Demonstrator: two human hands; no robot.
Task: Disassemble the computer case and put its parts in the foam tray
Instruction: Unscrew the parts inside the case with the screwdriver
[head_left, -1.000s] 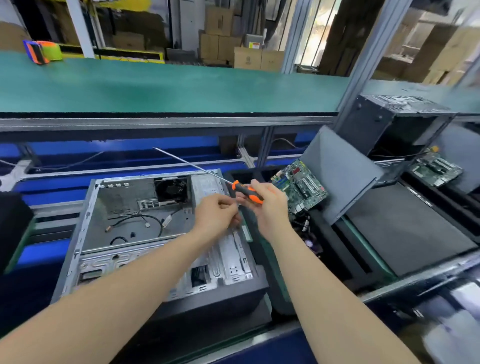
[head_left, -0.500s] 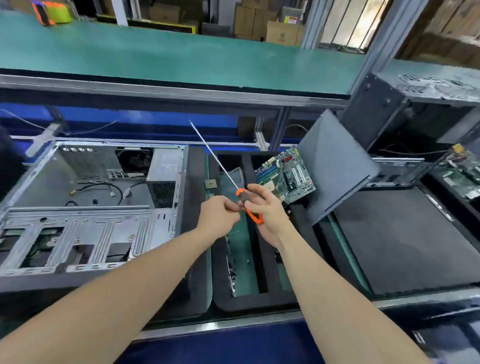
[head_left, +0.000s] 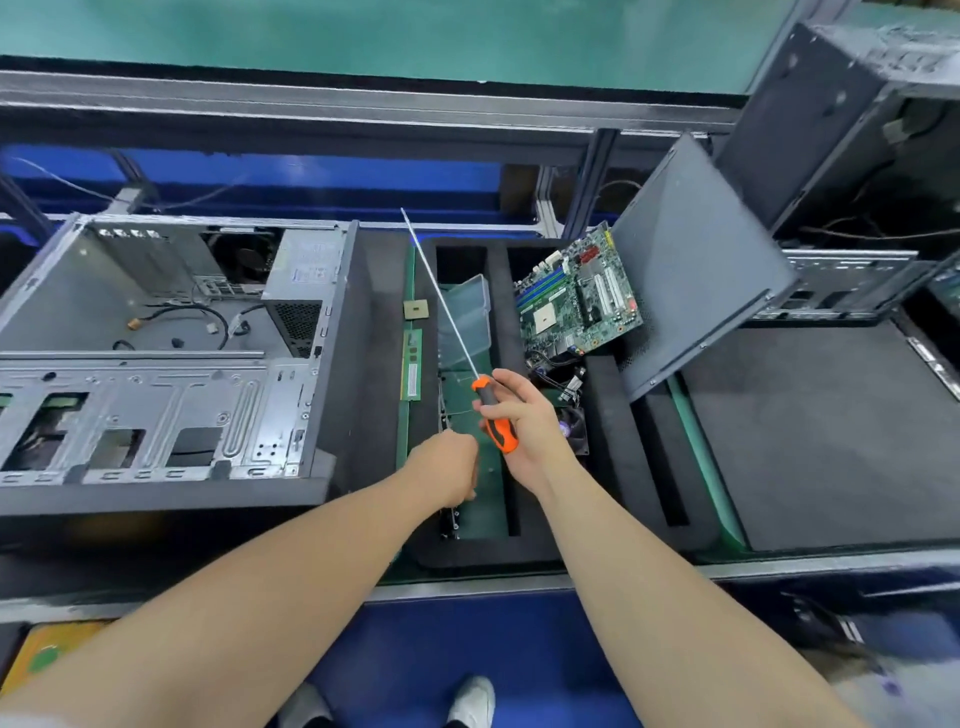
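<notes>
The open grey computer case (head_left: 156, 415) lies on its side at the left, with cables and a power supply inside. To its right is the black foam tray (head_left: 550, 540), holding a motherboard (head_left: 576, 296), a RAM stick (head_left: 411, 366), a CPU chip (head_left: 416, 309), a clear plastic piece (head_left: 467, 317) and a small fan (head_left: 571, 431). My right hand (head_left: 524, 426) grips the orange-and-black handle of a long screwdriver (head_left: 501, 436), with the shaft pointing up and to the left over the tray. My left hand (head_left: 447, 467) is low over a tray slot, fingers curled downward. What they hold is hidden.
A grey side panel (head_left: 696, 270) leans over the tray's right part. Another dark case (head_left: 831, 130) stands at the back right above a flat black foam pad (head_left: 831, 431). A green shelf (head_left: 363, 36) runs overhead. My shoes show below the bench edge.
My view has swung right and down from the case to the tray. My left hand left the screwdriver and dropped toward the tray slot. My right hand still holds the screwdriver.
</notes>
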